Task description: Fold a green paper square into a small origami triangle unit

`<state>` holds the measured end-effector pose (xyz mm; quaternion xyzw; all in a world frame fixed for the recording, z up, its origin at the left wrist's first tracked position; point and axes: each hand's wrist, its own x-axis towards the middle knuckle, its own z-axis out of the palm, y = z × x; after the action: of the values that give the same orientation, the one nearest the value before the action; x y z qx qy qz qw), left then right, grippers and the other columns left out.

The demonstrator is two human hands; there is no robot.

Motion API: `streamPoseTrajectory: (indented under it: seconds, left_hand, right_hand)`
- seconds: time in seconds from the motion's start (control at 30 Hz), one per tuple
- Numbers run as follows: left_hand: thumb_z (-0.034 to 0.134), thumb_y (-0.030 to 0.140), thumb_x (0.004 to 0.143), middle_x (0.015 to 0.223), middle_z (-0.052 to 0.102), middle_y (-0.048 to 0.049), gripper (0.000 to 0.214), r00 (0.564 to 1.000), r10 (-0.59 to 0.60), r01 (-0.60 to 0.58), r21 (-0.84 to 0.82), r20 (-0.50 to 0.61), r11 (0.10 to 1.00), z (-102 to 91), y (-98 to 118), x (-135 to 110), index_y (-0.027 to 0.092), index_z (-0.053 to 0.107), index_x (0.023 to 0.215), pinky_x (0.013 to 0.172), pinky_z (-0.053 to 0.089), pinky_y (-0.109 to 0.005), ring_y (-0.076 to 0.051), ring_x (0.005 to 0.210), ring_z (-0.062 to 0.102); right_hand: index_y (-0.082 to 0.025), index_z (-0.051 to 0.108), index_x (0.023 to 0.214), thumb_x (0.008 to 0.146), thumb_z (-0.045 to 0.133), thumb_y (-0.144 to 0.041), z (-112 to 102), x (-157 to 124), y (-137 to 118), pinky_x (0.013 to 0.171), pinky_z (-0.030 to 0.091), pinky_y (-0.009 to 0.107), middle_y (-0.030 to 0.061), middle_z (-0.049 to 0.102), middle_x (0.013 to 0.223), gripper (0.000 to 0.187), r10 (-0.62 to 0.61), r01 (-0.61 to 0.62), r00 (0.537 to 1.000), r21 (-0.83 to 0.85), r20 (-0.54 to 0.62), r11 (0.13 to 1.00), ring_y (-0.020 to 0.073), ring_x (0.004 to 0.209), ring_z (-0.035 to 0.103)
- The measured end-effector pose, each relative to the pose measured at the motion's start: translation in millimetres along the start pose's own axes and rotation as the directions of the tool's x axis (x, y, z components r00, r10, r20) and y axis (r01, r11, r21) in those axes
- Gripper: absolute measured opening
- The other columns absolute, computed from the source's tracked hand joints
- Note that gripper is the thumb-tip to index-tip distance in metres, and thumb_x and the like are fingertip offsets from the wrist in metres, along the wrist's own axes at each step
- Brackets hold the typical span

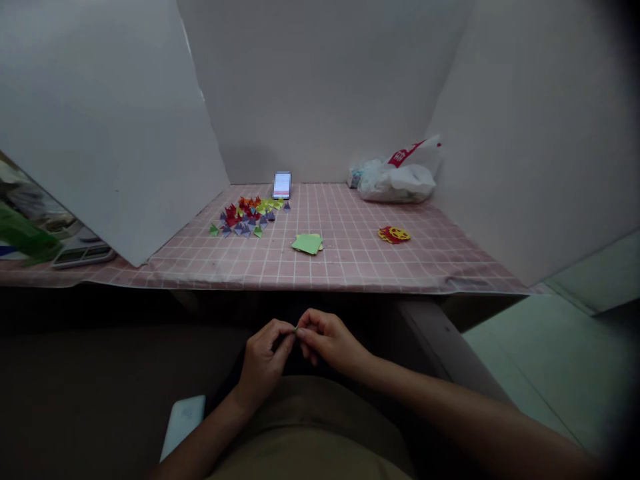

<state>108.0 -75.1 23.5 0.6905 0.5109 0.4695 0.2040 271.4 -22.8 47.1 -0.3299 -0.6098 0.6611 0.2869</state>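
Over my lap, in front of the table edge, my left hand (265, 353) and my right hand (327, 339) meet fingertip to fingertip. Both pinch a small piece of green paper (296, 329), of which only a sliver shows between the fingers. On the table beyond lies a short stack of square paper sheets (307, 243), light green on top with yellow beneath. Farther left is a heap of small folded paper pieces (247, 217) in red, orange, yellow, purple and green.
A phone (282, 185) leans at the back. Yellow and red cut-out shapes (394, 234) lie right of the sheets. A white plastic bag (400, 180) sits back right. White panels (100, 120) flank the checked tablecloth (345, 267). A white flat device (183, 423) lies beside my left forearm.
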Motion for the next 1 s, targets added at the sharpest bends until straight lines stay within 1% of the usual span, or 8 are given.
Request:
streamPoseTrajectory:
  seconds: [0.1,0.27,0.5,0.83,0.93,1.0]
  left_hand:
    - [0.055,0.018,0.092,0.080,0.067,-0.0023,0.012,1.000,-0.009,0.009,0.014,-0.003,1.000,0.3,1.1,0.7,0.019,0.064,0.085,0.069,0.048,-0.027,-0.016,0.075,0.063]
    - [0.054,0.016,0.091,0.078,0.066,-0.0020,0.012,1.000,0.008,-0.008,0.019,-0.011,1.000,0.3,2.7,2.1,0.019,0.064,0.085,0.067,0.047,-0.026,-0.016,0.072,0.062]
    - [0.054,0.018,0.091,0.079,0.067,-0.0024,0.013,1.000,-0.001,0.001,0.023,-0.017,1.000,0.3,2.2,1.2,0.019,0.065,0.085,0.068,0.048,-0.027,-0.016,0.073,0.063]
    - [0.055,0.019,0.091,0.078,0.067,-0.0022,0.013,1.000,-0.013,0.014,0.015,-0.024,1.000,0.6,3.3,1.4,0.020,0.065,0.084,0.067,0.048,-0.026,-0.016,0.072,0.063]
    - [0.055,0.018,0.091,0.078,0.067,-0.0026,0.012,1.000,-0.005,0.005,0.020,-0.025,1.000,0.9,4.0,2.1,0.019,0.066,0.085,0.068,0.048,-0.026,-0.017,0.073,0.063]
    - [0.055,0.017,0.090,0.077,0.067,-0.0023,0.012,0.999,0.009,-0.008,0.039,-0.031,0.999,1.1,4.7,1.9,0.019,0.065,0.084,0.067,0.048,-0.026,-0.016,0.071,0.063]
  right_hand:
    - [-0.018,0.052,0.081,0.084,0.059,-0.035,-0.4,0.2,1.8,0.042,0.039,0.020,-0.0054,0.055,0.057,0.018,-0.011,0.011,1.000,-0.005,0.001,1.000,0.0085,0.044,0.049]
    - [-0.018,0.052,0.081,0.085,0.057,-0.032,-0.6,-0.1,2.4,0.042,0.039,0.019,-0.0054,0.055,0.057,0.015,-0.024,0.024,1.000,-0.028,-0.001,0.999,0.0078,0.044,0.048]
    - [-0.019,0.052,0.081,0.086,0.057,-0.033,-1.0,0.7,3.0,0.043,0.038,0.020,-0.0050,0.055,0.057,0.016,-0.032,0.032,0.999,-0.034,-0.001,0.999,0.0082,0.045,0.048]
    - [-0.018,0.052,0.082,0.088,0.052,-0.030,-0.8,-0.3,1.8,0.043,0.039,0.020,-0.0046,0.056,0.058,0.013,-0.037,0.036,0.999,-0.097,-0.010,0.995,0.0086,0.044,0.048]
    - [-0.019,0.053,0.082,0.090,0.050,-0.028,-0.8,-2.0,0.9,0.045,0.038,0.020,-0.0041,0.056,0.058,0.012,-0.059,0.056,0.998,-0.172,-0.017,0.983,0.0089,0.046,0.048]
    - [-0.019,0.054,0.081,0.090,0.049,-0.024,-1.2,-3.1,0.8,0.048,0.038,0.020,-0.0033,0.055,0.060,0.012,-0.120,0.106,0.992,-0.289,-0.030,0.951,0.0098,0.050,0.049]
